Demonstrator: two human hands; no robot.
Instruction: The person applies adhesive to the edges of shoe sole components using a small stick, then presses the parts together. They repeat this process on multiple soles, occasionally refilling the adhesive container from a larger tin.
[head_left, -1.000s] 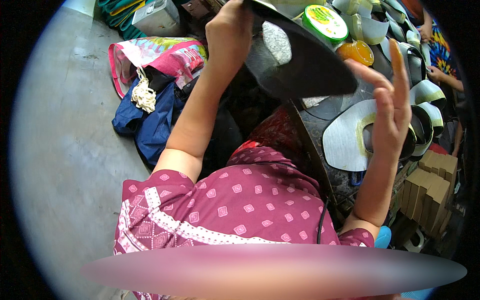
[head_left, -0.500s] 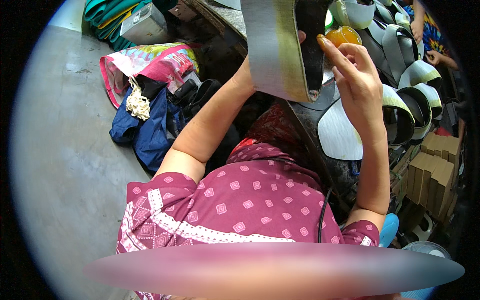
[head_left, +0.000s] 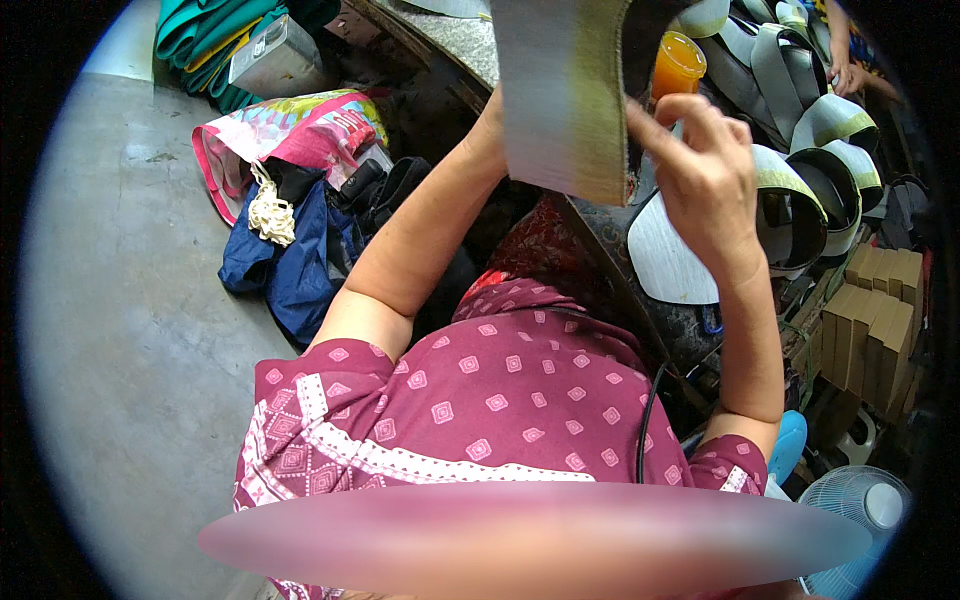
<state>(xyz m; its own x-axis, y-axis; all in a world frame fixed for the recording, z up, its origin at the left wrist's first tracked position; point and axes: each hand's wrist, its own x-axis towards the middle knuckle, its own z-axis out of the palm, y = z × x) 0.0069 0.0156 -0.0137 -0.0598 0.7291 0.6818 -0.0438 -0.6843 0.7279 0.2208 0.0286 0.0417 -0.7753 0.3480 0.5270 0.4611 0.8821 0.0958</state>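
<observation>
Raised in front of me is a curved grey sheet piece [head_left: 560, 110] with a yellowish band along its edge and a dark inner side. My left hand [head_left: 490, 130] grips it from behind, its fingers hidden by the piece. My right hand [head_left: 708, 175] is at the piece's right edge, index finger stretched toward the dark inner side and the other fingers bent. That fingertip is blurred, apparently touching the edge. Just beyond the right hand stands a small clear container of orange stuff [head_left: 681, 62].
Several similar curved grey pieces [head_left: 840, 190] lie on the dark worktable to the right, one flat pale piece [head_left: 672, 250] nearer me. Stacked tan blocks [head_left: 868, 335] and a fan [head_left: 865, 510] stand lower right. Bags [head_left: 300, 235] lie left. Another person's hand [head_left: 845, 75] shows far right.
My right index finger has moved left and down along the piece's edge; the orange stuff on its tip no longer shows. The grey piece has shifted slightly up.
</observation>
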